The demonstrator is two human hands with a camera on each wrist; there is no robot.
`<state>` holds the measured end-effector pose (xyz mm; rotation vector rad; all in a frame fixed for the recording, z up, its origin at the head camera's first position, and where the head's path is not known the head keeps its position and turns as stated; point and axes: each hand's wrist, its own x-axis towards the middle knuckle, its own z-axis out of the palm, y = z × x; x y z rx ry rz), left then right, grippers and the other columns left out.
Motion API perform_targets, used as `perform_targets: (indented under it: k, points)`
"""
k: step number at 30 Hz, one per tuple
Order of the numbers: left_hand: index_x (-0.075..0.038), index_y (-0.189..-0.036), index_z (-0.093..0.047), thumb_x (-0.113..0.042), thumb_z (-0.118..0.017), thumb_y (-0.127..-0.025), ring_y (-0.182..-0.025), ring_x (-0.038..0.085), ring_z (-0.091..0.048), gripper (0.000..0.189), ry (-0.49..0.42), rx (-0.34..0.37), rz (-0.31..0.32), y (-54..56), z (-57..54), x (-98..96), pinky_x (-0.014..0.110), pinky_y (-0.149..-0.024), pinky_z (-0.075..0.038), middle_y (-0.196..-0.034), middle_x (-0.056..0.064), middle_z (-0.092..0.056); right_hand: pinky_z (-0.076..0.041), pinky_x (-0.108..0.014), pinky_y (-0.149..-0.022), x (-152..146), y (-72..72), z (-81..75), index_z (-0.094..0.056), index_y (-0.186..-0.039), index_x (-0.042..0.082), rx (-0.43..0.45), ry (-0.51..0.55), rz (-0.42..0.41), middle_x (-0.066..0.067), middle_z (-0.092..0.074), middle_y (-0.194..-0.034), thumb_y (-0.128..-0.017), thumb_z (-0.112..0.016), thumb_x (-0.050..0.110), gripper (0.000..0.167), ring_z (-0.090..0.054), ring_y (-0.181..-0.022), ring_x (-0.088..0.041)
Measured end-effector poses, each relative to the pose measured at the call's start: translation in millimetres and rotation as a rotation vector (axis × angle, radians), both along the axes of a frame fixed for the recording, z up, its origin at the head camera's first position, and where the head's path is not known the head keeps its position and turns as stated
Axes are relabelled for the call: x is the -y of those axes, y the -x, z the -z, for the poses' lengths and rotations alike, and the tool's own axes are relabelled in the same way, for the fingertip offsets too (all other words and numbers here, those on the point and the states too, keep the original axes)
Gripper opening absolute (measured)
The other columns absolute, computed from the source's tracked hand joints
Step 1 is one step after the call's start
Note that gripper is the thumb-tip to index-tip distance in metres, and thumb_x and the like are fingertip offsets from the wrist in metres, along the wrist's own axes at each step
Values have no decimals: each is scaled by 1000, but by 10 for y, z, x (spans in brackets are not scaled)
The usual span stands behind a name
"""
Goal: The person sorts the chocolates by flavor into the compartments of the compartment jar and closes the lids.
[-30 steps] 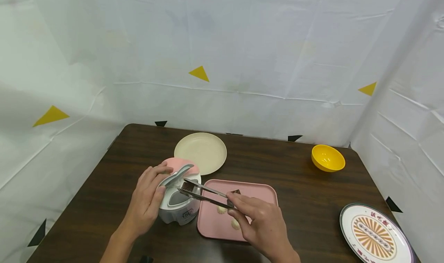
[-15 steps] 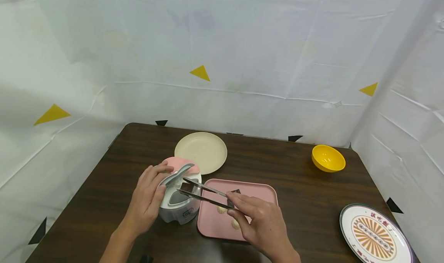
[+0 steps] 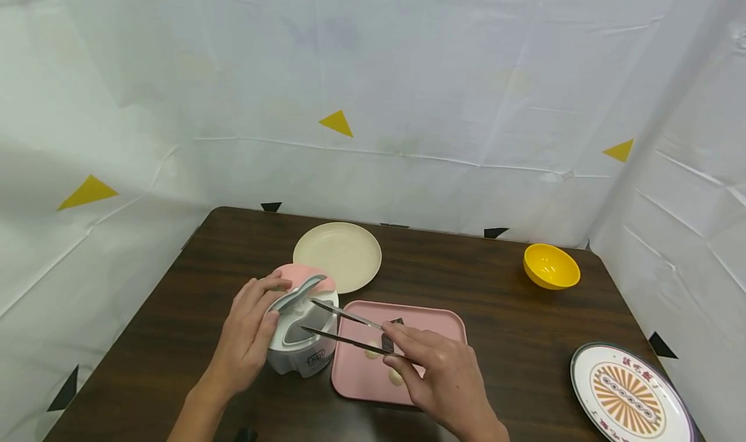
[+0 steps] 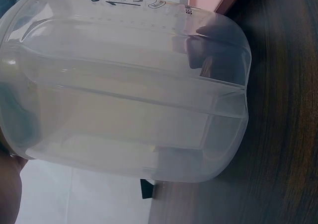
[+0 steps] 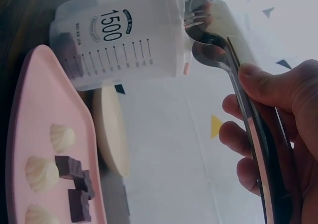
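Observation:
A translucent measuring jar, marked 1500, stands on the dark table with a pink and white top. My left hand grips its raised grey flip lid between thumb and fingers. My right hand holds metal tongs, spoon-like at one tip and forked at the other. Their tips are spread over the jar's opening, with nothing between them. Dark pieces show through the jar's wall near its bottom. Close by, dark brown cubes and white swirled pieces lie on a pink tray.
Behind the jar lies a cream plate. A yellow bowl stands at the back right, and a patterned oval plate is at the right edge. White sheeting hangs around the table.
The dark brown cube formerly between the tong tips is gone from them, and the tips have spread apart. My left hand has stayed at the flip lid.

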<state>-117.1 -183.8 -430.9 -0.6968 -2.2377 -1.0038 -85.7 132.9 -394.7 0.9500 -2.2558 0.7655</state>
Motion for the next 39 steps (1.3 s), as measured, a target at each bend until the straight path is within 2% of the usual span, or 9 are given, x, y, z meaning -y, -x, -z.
perform_targets:
  k: [7,14,20,24,28,31,33,39]
  points:
    - [-11,-115,-66,-7,-44,-93,-129,33,-46,32,-4,3,0,-5,8,2,58,-112,-16,-130,8,-57,-53,-25,-60,-40,-13,10,-66,-129,19,33,-3,10,5,-71,-111,-83,-78,27,49,-70,-81,-5]
    - [-11,-115,-66,-7,-43,-93,-129,31,-46,32,-4,2,-2,5,6,11,55,-114,-16,-129,7,-58,-41,-13,-54,-144,-33,43,-65,-130,18,83,4,48,13,-70,-108,-77,-83,25,56,-60,-71,1]
    - [-12,-116,-65,-9,-44,-94,-130,34,-45,31,-16,-10,14,18,12,6,56,-113,-17,-128,7,-58,-42,-17,-52,-317,-89,134,-68,-125,26,151,-5,256,17,-69,-89,-68,-89,25,62,-56,-65,5]
    - [-11,-116,-65,-9,-43,-94,-130,33,-45,31,-12,-9,10,17,19,8,55,-113,-17,-129,7,-57,-42,-22,-51,-480,-123,226,-70,-122,27,281,-16,413,15,-71,-91,-68,-90,26,59,-57,-65,2]
    - [-11,-116,-65,-8,-44,-94,-129,33,-45,31,-13,-9,9,13,15,12,57,-112,-17,-130,7,-57,-48,-33,-58,-661,-162,310,-70,-123,24,414,-43,545,7,-71,-105,-71,-88,28,55,-63,-75,-9]
    - [-11,-116,-65,-8,-43,-94,-129,32,-45,31,-11,-10,10,10,9,13,58,-112,-17,-130,7,-57,-51,-45,-67,-800,-180,382,-70,-123,19,468,-40,622,-3,-71,-108,-71,-88,28,56,-63,-86,-19]
    - [-11,-115,-65,-7,-43,-93,-129,32,-45,31,-11,-9,10,5,8,11,57,-112,-17,-130,7,-57,-50,-50,-71,-889,-184,438,-70,-123,15,476,-14,663,-8,-71,-106,-69,-89,26,58,-62,-91,-24]
    - [-12,-115,-66,-7,-43,-94,-131,32,-45,31,-11,2,4,0,16,10,58,-112,-16,-130,7,-57,-46,-57,-75,-1114,-203,599,-69,-122,5,498,75,798,-23,-69,-103,-69,-88,25,60,-59,-94,-38]
